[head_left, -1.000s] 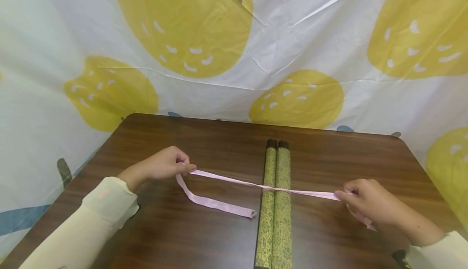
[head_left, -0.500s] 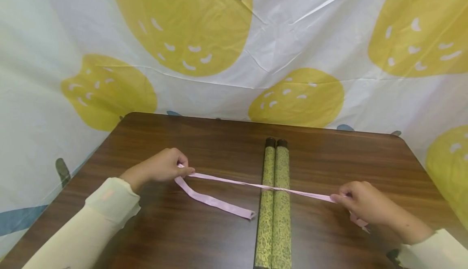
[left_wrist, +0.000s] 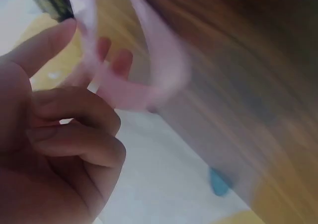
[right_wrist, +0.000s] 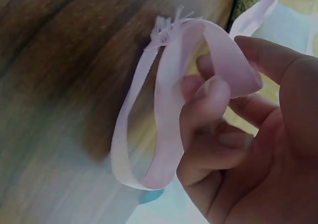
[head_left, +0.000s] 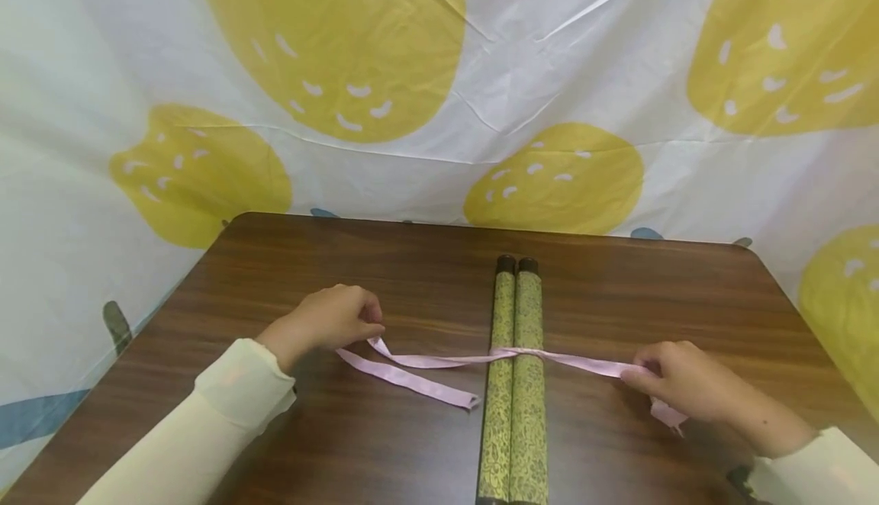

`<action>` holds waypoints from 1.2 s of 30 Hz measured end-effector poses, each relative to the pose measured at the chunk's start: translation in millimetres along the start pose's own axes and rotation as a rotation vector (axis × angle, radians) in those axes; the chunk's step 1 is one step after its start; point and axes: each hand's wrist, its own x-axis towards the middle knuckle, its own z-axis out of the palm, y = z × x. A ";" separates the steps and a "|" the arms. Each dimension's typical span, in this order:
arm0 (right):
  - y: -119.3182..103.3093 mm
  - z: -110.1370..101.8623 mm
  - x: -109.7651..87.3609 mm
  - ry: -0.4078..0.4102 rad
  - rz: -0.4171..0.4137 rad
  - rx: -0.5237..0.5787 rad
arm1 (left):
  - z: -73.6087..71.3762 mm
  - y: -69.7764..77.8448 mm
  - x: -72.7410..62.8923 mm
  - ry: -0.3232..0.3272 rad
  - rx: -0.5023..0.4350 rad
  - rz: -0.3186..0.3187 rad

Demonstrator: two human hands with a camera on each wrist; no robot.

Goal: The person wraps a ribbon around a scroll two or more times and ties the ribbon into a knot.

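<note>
Two green-gold patterned scrolls [head_left: 527, 413] with dark end caps lie side by side on the table. A pink ribbon [head_left: 442, 361] crosses them and is tied or twisted over their upper part; the exact form is too small to tell. My left hand [head_left: 326, 318] loosely holds the ribbon's left length, which runs between thumb and fingers in the left wrist view and sags. Its left tail lies on the table. My right hand [head_left: 690, 383] pinches the right length. In the right wrist view a ribbon loop [right_wrist: 166, 114] with a frayed end hangs by the fingers.
The brown wood-grain table [head_left: 330, 253] has rounded far corners. A white curtain [head_left: 384, 177] with yellow fruit prints hangs behind it and along the sides.
My left hand has moved right and slightly down, toward the scrolls, so the left ribbon length went from taut to slack. My right hand has shifted only slightly.
</note>
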 end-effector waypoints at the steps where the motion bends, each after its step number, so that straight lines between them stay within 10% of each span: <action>1: -0.4 -0.9 0.5 0.000 0.005 -0.011 | 0.5 6.8 1.0 0.014 0.013 0.003; 17: -20.7 2.7 7.2 0.039 -0.015 -0.085 | 35.9 105.7 19.2 0.033 0.075 0.187; 36: -14.1 19.6 10.4 0.026 0.012 -0.082 | 44.7 107.7 18.0 0.032 -0.018 0.204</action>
